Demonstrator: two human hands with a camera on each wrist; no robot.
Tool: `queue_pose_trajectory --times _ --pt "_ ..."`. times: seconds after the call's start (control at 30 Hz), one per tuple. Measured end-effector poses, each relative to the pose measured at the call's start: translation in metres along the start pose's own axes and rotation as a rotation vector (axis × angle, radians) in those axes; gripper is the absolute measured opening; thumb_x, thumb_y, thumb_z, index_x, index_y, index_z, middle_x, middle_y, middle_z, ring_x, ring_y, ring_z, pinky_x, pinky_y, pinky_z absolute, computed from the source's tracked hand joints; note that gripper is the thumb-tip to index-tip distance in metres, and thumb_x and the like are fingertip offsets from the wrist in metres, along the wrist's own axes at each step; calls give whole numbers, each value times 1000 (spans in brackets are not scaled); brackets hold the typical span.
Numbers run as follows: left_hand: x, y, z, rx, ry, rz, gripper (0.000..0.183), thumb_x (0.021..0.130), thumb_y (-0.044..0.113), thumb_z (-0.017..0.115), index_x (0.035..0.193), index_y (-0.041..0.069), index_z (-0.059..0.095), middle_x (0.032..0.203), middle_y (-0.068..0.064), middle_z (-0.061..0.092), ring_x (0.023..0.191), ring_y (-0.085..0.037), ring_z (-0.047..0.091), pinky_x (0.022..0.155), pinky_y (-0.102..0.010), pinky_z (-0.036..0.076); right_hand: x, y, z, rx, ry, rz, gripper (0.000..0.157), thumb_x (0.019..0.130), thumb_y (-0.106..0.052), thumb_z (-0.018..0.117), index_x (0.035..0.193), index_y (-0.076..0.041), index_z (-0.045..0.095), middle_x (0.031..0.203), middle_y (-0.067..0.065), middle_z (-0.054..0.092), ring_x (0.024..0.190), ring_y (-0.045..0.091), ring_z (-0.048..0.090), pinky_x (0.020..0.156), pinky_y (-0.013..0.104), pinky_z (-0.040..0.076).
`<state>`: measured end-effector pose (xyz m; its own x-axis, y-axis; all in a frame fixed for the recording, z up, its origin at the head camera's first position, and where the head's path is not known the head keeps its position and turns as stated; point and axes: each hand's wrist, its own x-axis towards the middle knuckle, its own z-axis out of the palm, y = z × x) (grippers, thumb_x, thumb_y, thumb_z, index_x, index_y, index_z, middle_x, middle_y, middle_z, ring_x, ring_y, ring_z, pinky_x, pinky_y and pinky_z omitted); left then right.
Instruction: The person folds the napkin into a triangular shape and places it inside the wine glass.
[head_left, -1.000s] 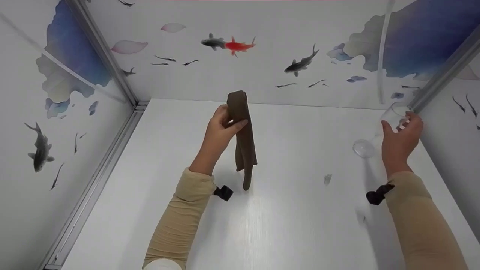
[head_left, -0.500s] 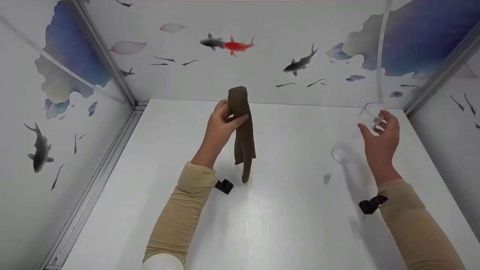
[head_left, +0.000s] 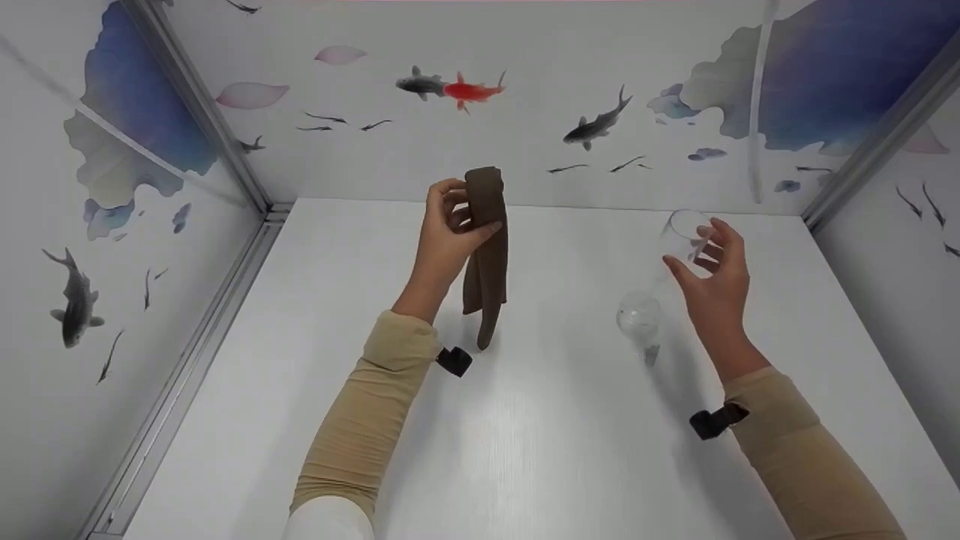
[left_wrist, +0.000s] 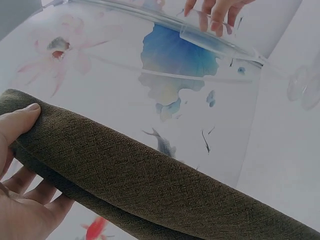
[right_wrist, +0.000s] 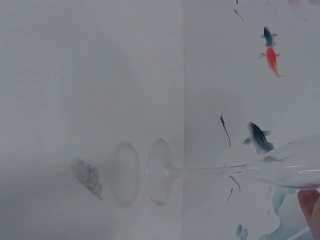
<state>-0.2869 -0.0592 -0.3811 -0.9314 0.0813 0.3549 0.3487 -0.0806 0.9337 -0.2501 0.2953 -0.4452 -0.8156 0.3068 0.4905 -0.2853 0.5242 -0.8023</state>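
A brown folded cloth hangs from my left hand, pinched between thumb and fingers near its top. Up close in the left wrist view the cloth shows a coarse weave. On the right, my right hand grips a clear stemmed wine glass by its bowl. The glass is upright in the air; in the right wrist view its foot stands apart from the faint ring shadow on the table. Part of the bowl lies beyond that view's edge.
A small grey smudge marks the white table just beyond the glass's foot in the head view. Panels painted with fish wall in the back and both sides, with a metal frame at the left corner.
My right hand has brought the wine glass leftward, toward the cloth. My left hand has risen slightly with the cloth still in its grip.
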Motion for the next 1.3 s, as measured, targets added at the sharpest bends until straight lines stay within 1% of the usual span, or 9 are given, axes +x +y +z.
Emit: queue_pose_trajectory --times 0.1,0.17,0.3,0.4,0.5,0.73,1.03,1.2,1.3 --pt "3 -2 0 2 -5 -17 81 81 -2 77 146 15 32 124 -10 54 110 -21 59 94 -33 47 -4 -7 7 21 -24 5 76 81 -8 80 145 -12 38 131 6 52 116 20 54 94 27 45" --pt "4 -3 0 19 -9 -41 85 81 0 78 150 16 30 125 -9 53 111 -20 59 94 -32 47 -7 -13 12 49 -39 17 78 81 -6 80 146 -12 37 131 6 52 117 20 53 95 28 45" --pt "7 -3 0 69 -12 -87 83 83 6 78 152 15 34 131 -7 49 117 -18 55 94 -29 47 -13 -23 22 100 -67 18 81 79 -3 81 146 -9 36 129 7 53 117 21 54 95 30 45" --pt "8 -4 -1 114 -7 -102 80 83 8 79 150 12 37 134 -4 49 120 -17 53 94 -27 47 -19 -28 31 129 -94 6 80 78 -1 81 145 -8 38 128 8 54 116 20 54 95 29 45" --pt "7 -6 -2 129 6 -93 77 82 6 79 148 10 39 133 -5 50 119 -17 54 94 -26 46 -25 -30 40 154 -121 -6 78 79 -2 80 145 -9 39 128 8 55 115 19 55 95 28 45" --pt "6 -5 -5 119 34 -54 70 81 1 79 142 8 45 128 -7 53 114 -18 57 96 -26 45 -37 -36 61 212 -142 -16 78 78 0 81 145 -8 40 129 8 57 115 19 55 97 35 46" --pt "11 0 -5 125 30 -50 69 82 2 78 143 9 46 128 -6 54 116 -17 57 95 -25 46 -45 -40 84 280 -195 -10 78 79 -2 81 145 -9 41 130 5 56 116 19 54 97 34 44" --pt "14 5 -3 149 14 -37 66 82 3 78 141 10 49 126 -6 56 114 -17 58 94 -26 47 -50 -41 93 291 -220 -16 75 79 -2 81 144 -8 43 131 9 55 116 23 54 98 39 44" --pt "14 9 -4 156 11 -24 63 82 3 78 139 9 51 124 -6 58 113 -17 59 94 -26 47 -53 -40 97 273 -238 -22 74 79 -2 80 143 -7 44 132 12 54 116 25 54 98 40 44"
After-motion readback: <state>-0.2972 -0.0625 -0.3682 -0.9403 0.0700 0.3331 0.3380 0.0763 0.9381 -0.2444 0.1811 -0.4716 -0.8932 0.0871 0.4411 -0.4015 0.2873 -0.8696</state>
